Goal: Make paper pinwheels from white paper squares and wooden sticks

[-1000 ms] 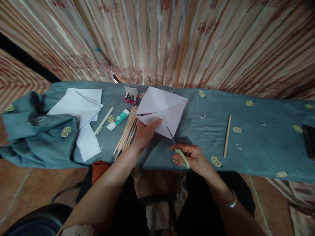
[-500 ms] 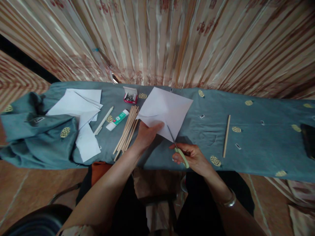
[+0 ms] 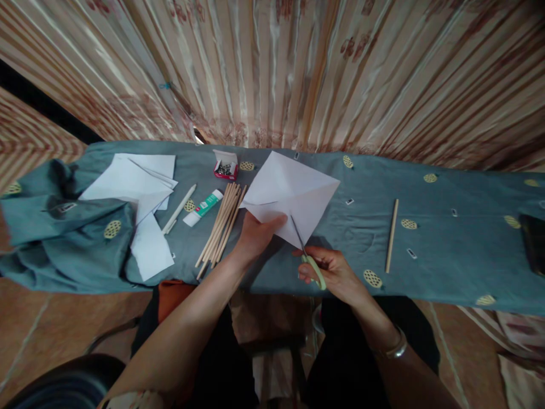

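A white square sheet of paper (image 3: 293, 184) is held up over the table, one corner pointing toward me. My left hand (image 3: 258, 233) grips its near left edge, thumb on top and the other fingers hidden beneath. A slit runs in from the sheet's left corner. In my right hand (image 3: 334, 270) is a pair of scissors (image 3: 315, 270) with light green handles. Their blade lies across the paper near the closest corner, pointing up and left; the lower blade is hidden under the sheet.
Left of the paper lie several wooden sticks (image 3: 219, 227), a glue tube (image 3: 203, 208), a white pen (image 3: 179, 209) and cut papers (image 3: 128, 182). A small red box (image 3: 225, 166) of metal pieces stands behind. One stick (image 3: 392, 236) and a dark object (image 3: 533, 244) lie to the right.
The paper and my left hand have shifted slightly to the right. My right hand and the scissors stay almost in place.
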Demonstrator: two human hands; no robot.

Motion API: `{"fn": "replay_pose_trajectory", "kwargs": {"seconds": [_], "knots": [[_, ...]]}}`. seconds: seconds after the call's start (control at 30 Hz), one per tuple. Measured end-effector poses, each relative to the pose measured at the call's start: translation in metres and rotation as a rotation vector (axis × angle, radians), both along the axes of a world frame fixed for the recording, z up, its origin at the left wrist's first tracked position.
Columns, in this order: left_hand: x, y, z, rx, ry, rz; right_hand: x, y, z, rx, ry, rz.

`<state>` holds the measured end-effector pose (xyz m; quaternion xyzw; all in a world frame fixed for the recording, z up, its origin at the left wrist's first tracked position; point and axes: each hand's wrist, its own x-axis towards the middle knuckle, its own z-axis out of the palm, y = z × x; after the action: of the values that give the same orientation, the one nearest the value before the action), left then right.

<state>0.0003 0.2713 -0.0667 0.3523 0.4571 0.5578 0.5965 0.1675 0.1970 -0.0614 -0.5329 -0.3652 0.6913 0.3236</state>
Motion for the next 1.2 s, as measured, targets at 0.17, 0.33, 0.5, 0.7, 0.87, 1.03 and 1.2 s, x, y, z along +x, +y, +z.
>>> {"fn": "replay_pose_trajectory", "kwargs": {"seconds": [0.17,0.33,0.5,0.7,0.87,1.03,1.2], "knots": [[0.0000,0.0000,-0.0013,-0.002,-0.014,0.002,-0.0001,-0.0004,0.0002,-0.007,0.009,0.004],[-0.0005,-0.0005,-0.0018,0.001,-0.016,-0.016,-0.0019,-0.0001,0.0015,-0.016,0.016,0.009],[0.0021,-0.0042,0.0017,-0.034,-0.038,-0.045,-0.0014,0.0006,-0.0006,0.034,-0.002,0.015],[0.0039,-0.0051,0.0046,-0.058,-0.036,-0.015,-0.0020,0.0004,-0.0026,0.040,0.009,0.005],[0.0041,-0.0070,0.0035,-0.061,-0.060,-0.049,-0.0020,0.0012,-0.0001,0.057,-0.015,0.009],[0.0046,-0.0096,0.0039,-0.054,-0.072,-0.057,-0.0019,0.0017,0.0012,0.066,-0.038,0.012],[0.0042,-0.0095,0.0032,-0.055,-0.054,-0.039,-0.0032,0.0022,0.0019,0.038,-0.032,-0.007]]}}
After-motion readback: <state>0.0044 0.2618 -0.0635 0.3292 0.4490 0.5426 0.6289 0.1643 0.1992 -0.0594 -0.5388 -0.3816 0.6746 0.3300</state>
